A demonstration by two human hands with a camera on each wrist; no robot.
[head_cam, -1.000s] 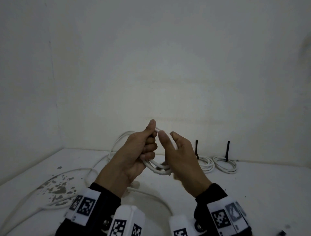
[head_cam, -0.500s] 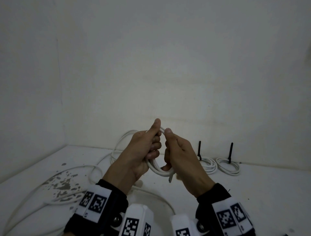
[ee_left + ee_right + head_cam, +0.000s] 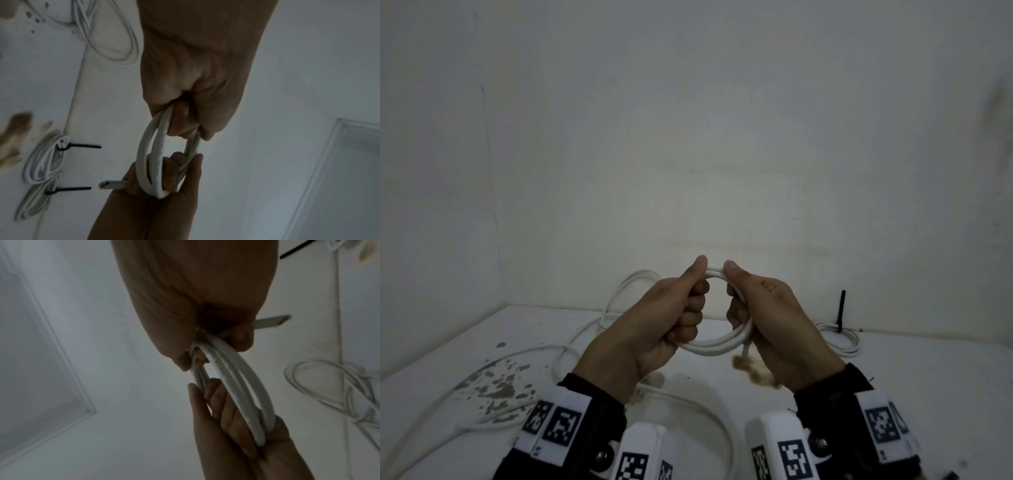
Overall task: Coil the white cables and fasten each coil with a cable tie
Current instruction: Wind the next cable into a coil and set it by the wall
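Observation:
I hold a small coil of white cable (image 3: pixel 717 345) in the air above the table, its turns forming a round loop. My left hand (image 3: pixel 688 303) grips the coil's left side, thumb on top. My right hand (image 3: pixel 741 303) grips the right side, with its thumb on the top arc. The left wrist view shows the left hand's fingers (image 3: pixel 180 123) curled round the coil (image 3: pixel 144 155) and a cut cable end (image 3: pixel 113 184) sticking out of the right hand (image 3: pixel 164 178). The right wrist view shows that same end (image 3: pixel 271 322) by the right hand's fingers (image 3: pixel 240 337).
Loose white cable (image 3: pixel 616 298) trails over the table at left and under my wrists (image 3: pixel 698 407). A tied coil (image 3: pixel 840 339) with an upright black cable tie (image 3: pixel 841 310) lies at back right; the left wrist view shows two tied coils (image 3: pixel 45 157) (image 3: pixel 34 204). Stains (image 3: pixel 496 383) mark the table.
My hands have drawn apart a little, and the coil now stands open as a round loop between them. The right hand has shifted to the coil's right side.

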